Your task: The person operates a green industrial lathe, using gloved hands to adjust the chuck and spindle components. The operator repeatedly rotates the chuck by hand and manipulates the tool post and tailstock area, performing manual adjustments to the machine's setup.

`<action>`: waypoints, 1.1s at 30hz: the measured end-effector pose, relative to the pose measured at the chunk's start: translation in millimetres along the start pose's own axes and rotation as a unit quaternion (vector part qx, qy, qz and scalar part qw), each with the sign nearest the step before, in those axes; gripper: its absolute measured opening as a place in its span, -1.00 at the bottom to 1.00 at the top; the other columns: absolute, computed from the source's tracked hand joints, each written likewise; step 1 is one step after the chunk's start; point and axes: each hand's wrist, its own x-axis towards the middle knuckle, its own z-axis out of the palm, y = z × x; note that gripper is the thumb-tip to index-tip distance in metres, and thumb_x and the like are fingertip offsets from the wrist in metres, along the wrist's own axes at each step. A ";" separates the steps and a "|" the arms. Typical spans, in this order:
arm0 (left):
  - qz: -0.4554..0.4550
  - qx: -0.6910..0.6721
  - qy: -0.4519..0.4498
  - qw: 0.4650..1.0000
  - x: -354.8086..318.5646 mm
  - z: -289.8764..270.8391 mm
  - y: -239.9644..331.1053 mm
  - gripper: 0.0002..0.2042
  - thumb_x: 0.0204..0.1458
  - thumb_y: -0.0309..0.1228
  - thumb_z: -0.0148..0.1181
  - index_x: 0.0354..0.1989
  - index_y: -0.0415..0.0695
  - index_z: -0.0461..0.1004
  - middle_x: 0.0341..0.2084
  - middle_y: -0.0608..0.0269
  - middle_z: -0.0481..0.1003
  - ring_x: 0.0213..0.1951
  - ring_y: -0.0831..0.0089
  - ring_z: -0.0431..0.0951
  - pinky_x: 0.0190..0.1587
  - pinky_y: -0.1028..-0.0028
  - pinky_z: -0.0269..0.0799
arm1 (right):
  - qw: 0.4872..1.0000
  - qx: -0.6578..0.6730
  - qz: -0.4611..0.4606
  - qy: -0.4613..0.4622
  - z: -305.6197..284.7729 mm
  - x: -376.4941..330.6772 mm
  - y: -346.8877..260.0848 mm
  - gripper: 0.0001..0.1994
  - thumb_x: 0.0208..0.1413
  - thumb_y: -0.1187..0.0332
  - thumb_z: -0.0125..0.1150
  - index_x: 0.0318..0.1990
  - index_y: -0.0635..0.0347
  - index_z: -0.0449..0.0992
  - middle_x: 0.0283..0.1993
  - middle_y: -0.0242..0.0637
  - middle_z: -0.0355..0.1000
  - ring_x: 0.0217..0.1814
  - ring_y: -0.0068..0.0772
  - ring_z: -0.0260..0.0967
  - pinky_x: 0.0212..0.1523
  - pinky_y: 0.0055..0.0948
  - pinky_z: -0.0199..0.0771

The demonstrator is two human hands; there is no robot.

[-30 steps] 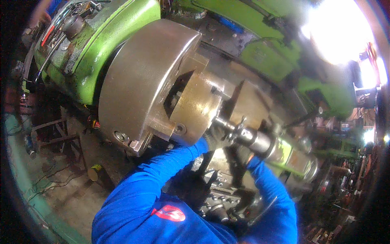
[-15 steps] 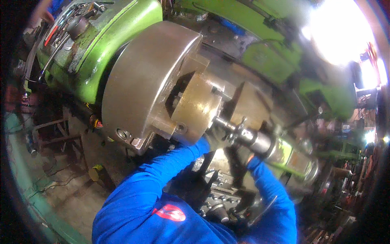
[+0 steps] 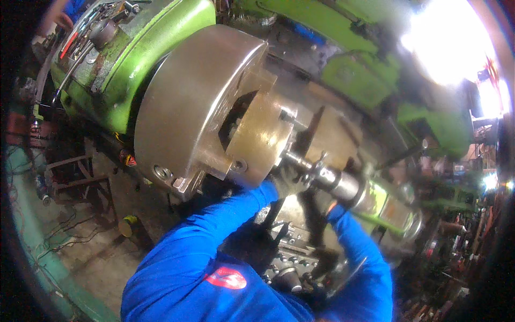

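Fingers of both hands can't be made out: left hand (image 3: pixel 279 182) is tucked under the brass-coloured workpiece (image 3: pixel 257 142), so grip can't be told; right hand (image 3: pixel 330 206) is in dark shadow below the steel shaft (image 3: pixel 327 177), grip can't be told either. Both forearms in blue sleeves (image 3: pixel 214 252) rise from the lower edge. Workpiece sits clamped in the big grey lathe chuck (image 3: pixel 188 102), shaft sticking out of its centre toward the right. Green headstock (image 3: pixel 129 59) behind chuck at upper left, with levers on top. Tool post with bolts (image 3: pixel 289 263) between the arms. Green tailstock end (image 3: pixel 391 206) right of shaft. Dirty floor at lower left.
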 end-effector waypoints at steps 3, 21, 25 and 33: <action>-0.095 -0.056 0.159 0.981 2.2 65.1 -4.3 -0.54 0.11 -0.10 0.03 0.19 0.09 0.32 0.21 -0.17 0.24 0.17 -0.34 0.26 0.20 -0.25 0.16 | 0.999 -0.048 0.021 -0.012 -14.5 3.3 -11.9 -0.56 0.34 0.26 -0.23 0.32 0.18 0.20 0.36 -0.12 0.17 0.39 -0.20 0.09 0.39 -0.29 0.05; -0.146 -0.036 0.151 0.977 -12.8 6.4 12.3 -0.54 0.11 -0.08 0.06 0.08 -0.13 0.40 0.04 -0.12 0.40 0.12 -0.08 0.36 0.19 -0.07 0.20 | 0.967 -0.100 0.216 -0.092 0.1 15.9 -16.9 -0.54 0.32 0.16 -0.30 0.18 0.20 0.38 0.04 0.11 0.47 0.10 0.10 0.44 0.17 -0.06 0.36; -0.181 -0.110 0.193 0.958 -41.8 -6.3 15.9 -0.54 0.01 -0.19 0.23 0.04 -0.18 0.37 -0.05 -0.10 0.42 0.07 -0.05 0.39 0.13 0.12 0.31 | 0.974 -0.065 0.207 -0.060 -0.5 26.4 -23.0 -0.53 0.31 0.09 -0.28 0.11 0.19 0.45 -0.03 0.11 0.50 0.04 0.13 0.47 0.10 -0.02 0.40; -0.113 -0.247 0.192 0.943 -122.0 -9.0 -4.3 -0.59 0.05 -0.34 0.23 0.04 -0.28 0.37 -0.06 -0.08 0.44 0.07 0.07 0.43 0.16 0.24 0.32 | 0.963 0.147 0.123 0.189 -20.6 -43.5 -89.2 -0.75 0.16 0.43 0.09 -0.03 0.27 0.53 -0.10 0.06 0.53 -0.06 -0.09 0.51 -0.02 -0.28 0.48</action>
